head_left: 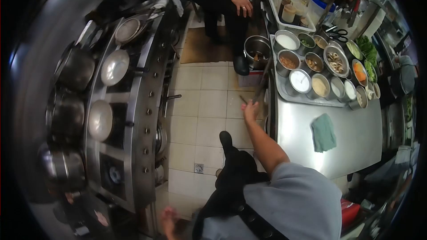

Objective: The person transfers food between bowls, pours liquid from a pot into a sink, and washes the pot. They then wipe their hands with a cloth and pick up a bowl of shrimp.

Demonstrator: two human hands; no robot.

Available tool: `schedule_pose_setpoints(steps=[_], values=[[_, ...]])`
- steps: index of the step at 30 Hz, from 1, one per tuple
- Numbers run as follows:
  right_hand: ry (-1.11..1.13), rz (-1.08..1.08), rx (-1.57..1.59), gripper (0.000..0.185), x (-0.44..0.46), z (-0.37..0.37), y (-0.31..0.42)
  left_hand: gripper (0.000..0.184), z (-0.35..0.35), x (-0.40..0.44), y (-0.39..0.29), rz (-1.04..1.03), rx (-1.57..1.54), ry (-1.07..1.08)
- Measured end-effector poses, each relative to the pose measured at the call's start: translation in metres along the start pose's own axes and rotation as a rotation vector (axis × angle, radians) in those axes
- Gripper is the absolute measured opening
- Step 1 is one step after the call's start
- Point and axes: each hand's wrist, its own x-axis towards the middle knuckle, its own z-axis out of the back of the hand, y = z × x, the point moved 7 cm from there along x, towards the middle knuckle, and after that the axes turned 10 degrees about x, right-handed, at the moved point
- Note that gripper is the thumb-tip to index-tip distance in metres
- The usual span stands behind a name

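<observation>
My right hand reaches forward over the floor beside the steel counter's side. Its fingers look closed around something dark and slim that I cannot make out. My left hand hangs low at the lower left, near the stove's front corner, smeared by motion. Ahead of my right hand, a steel pot with dark contents stands by the counter. On the counter, a tray carries several metal tubs, among them one of white powder and one of sliced mushrooms.
On the left runs a stove with pans and knobs facing the aisle. Another person's hand rests on their knee ahead, narrowing the tiled aisle. A green cloth lies on the counter; a white basket holds bottles.
</observation>
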Motion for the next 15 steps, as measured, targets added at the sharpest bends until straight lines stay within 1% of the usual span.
schedule_pose_setpoints(steps=[1, 3, 5, 7, 9, 11, 12, 14, 15], values=[[-0.048, 0.011, 0.004, 0.029, 0.027, -0.006, 0.002, 0.034, 0.003, 0.007, 0.016, 0.094, 0.015, -0.047], [-0.103, -0.054, -0.108, 0.038, 0.082, -0.017, 0.003, 0.032, 0.005, 0.017, 0.038, 0.227, 0.098, -0.098], [-0.221, 0.049, -0.168, 0.047, 0.161, -0.015, -0.029, 0.03, 0.0, 0.021, 0.053, 0.339, 0.17, -0.121], [-0.302, 0.3, -0.402, 0.05, 0.227, -0.009, -0.041, 0.029, 0.004, 0.022, 0.053, 0.41, 0.233, -0.127], [-0.38, 0.186, -0.477, 0.054, 0.255, -0.008, -0.026, 0.027, 0.011, 0.028, 0.042, 0.454, 0.277, -0.137], [-0.29, -0.045, -0.382, 0.053, 0.238, -0.022, 0.027, 0.025, 0.018, 0.039, 0.029, 0.47, 0.315, -0.132], [-0.303, -0.056, -0.39, 0.053, 0.24, -0.025, 0.034, 0.024, 0.022, 0.047, 0.024, 0.469, 0.33, -0.131], [-0.283, -0.145, -0.445, 0.05, 0.247, -0.022, 0.036, 0.022, 0.034, 0.066, 0.011, 0.437, 0.368, -0.112], [-0.309, -0.156, -0.444, 0.05, 0.251, -0.015, 0.017, 0.021, 0.039, 0.081, 0.004, 0.409, 0.383, -0.102]])
